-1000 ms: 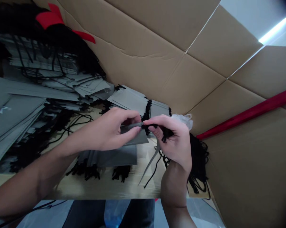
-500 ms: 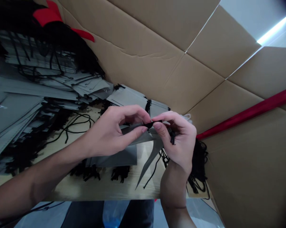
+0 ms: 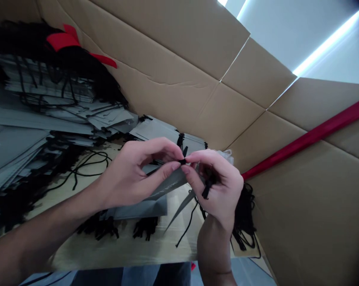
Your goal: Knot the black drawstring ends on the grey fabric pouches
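Note:
My left hand pinches a short black cord between thumb and forefinger. From the other side my right hand pinches the same cord, the two sets of fingertips almost touching around what looks like a knot. One cord end sticks up above the fingers. Below them hangs a grey fabric pouch, partly hidden by my hands, its pointed corner hanging down to the right. Another black knotted end lies against my right palm. Under my left hand, more grey pouches with black cord ends lie on the table.
Stacks of grey pouches with black cords fill the left side. A bundle of black cords tied with a red band sits behind them. Cardboard walls stand behind and right. Loose black cords lie at the table's right end.
The cord between my fingertips is drawn into a tighter lump, and one end now points upward. My hands have come slightly closer together. The camera view has tilted up a little.

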Demonstrator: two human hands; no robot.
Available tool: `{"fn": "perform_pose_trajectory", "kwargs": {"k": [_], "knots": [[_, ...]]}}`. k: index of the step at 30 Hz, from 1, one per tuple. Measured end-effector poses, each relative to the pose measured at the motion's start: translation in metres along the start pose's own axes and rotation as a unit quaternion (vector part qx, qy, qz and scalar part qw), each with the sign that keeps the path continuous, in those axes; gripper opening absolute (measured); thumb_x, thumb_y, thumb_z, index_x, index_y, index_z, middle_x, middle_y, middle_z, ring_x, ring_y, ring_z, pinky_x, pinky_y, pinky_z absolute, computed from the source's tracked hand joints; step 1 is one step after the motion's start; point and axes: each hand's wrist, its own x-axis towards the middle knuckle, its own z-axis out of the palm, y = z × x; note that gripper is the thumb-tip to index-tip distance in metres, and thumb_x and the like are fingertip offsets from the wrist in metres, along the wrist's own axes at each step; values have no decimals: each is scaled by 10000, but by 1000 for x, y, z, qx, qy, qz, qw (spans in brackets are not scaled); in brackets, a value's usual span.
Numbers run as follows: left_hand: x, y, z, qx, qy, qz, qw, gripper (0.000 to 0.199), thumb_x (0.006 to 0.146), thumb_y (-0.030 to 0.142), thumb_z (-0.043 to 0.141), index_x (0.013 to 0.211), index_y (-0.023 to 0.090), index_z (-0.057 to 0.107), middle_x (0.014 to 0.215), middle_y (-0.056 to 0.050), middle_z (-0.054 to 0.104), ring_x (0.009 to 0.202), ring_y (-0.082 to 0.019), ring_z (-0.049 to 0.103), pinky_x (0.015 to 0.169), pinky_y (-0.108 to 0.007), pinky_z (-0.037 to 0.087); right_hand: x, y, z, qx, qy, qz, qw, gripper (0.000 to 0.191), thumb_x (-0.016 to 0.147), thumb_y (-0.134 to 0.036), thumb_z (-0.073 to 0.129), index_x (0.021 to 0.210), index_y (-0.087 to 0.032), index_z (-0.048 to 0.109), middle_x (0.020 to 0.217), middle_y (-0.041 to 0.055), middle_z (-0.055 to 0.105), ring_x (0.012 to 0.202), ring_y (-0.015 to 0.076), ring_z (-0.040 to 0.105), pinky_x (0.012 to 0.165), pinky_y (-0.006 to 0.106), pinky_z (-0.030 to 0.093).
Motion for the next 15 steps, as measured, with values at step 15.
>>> {"fn": "perform_pose_trajectory", "kwargs": {"k": [15], "knots": [[0, 3, -16, 169, -84, 91, 978, 69, 1049, 286, 759, 1048, 322, 818, 891, 36, 889, 657, -154, 776, 601, -301, 570, 0, -7, -11, 14, -90, 105, 990, 184, 861, -54, 793, 948, -212, 828, 797, -47, 740, 653, 89, 571, 605, 252, 475]]}}
